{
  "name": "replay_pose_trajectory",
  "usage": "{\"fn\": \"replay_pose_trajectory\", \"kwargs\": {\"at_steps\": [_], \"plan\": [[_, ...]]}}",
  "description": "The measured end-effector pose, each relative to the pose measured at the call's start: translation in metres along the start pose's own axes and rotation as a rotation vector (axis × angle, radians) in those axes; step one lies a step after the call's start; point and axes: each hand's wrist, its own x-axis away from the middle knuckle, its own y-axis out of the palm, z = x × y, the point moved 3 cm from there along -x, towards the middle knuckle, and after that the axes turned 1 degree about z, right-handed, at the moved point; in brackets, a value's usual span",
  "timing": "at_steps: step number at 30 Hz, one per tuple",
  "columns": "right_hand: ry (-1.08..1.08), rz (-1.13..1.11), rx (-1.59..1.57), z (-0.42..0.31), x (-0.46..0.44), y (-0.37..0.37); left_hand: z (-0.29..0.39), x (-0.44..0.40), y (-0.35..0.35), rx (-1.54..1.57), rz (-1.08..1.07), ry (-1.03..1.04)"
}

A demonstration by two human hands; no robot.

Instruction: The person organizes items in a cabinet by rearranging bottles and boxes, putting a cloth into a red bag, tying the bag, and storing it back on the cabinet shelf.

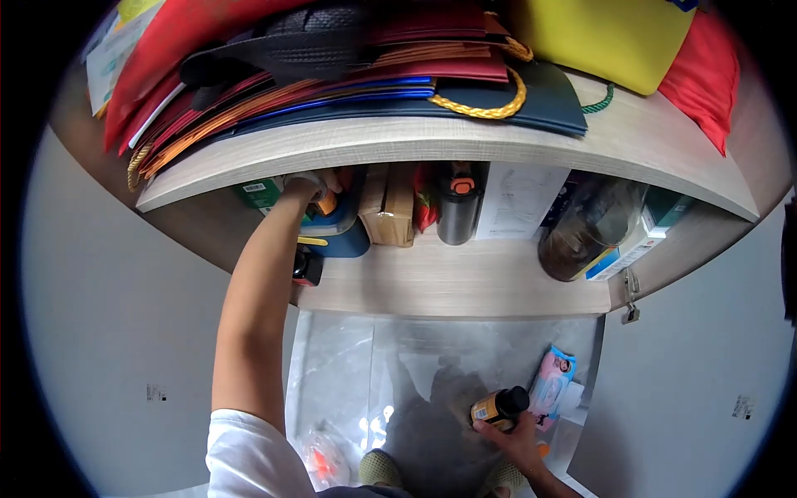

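My right hand (513,437) is closed around a dark bottle (493,408) with a black cap and a yellow-orange label, held tilted above the floor. My left arm reaches into the cabinet, under the upper shelf. Up there my left hand (309,179) is closed on an orange-labelled container (327,202), much of which the hand and shadow hide. Just below it stands a blue box (344,241) with a yellow strip. A small dark bottle (307,267) is beside my forearm, partly covered by it.
The lower shelf (448,282) also bears a cardboard box (390,212), a grey flask (458,216) and a large see-through container (577,241). Paper bags (365,91) fill the upper shelf. A padlock (631,312) hangs at the right. Wipes (551,383) and a plastic bag (324,458) lie below.
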Motion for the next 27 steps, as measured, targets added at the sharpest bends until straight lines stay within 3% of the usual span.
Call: {"fn": "replay_pose_trajectory", "kwargs": {"at_steps": [7, 9, 13, 15, 17, 19, 24, 27], "plan": [[-0.061, -0.016, 0.006, 0.003, 0.002, 0.000, 0.018, 0.025, -0.025, -0.054, 0.097, -0.011], [-0.024, 0.024, -0.042, 0.000, 0.003, 0.000, 0.046, 0.051, -0.060, -0.219, 0.237, 0.042], [-0.060, 0.023, -0.042, -0.008, 0.002, 0.002, 0.074, 0.089, -0.092, -0.114, 0.119, 0.126], [-0.015, -0.029, -0.001, -0.007, 0.002, 0.003, 0.076, 0.096, -0.087, -0.299, -0.086, -0.068], [-0.049, -0.023, 0.003, -0.010, 0.002, 0.006, 0.055, 0.094, -0.059, -0.297, -0.076, -0.070], [-0.081, -0.015, 0.013, -0.012, 0.003, 0.008, 0.036, 0.085, -0.034, -0.341, 0.161, 0.063], [-0.025, -0.022, 0.001, -0.008, 0.003, 0.007, 0.025, 0.053, -0.010, -0.406, 0.221, 0.026], [-0.057, -0.023, 0.013, -0.005, 0.000, 0.005, 0.015, 0.018, 0.000, -0.320, -0.118, -0.084]]}}
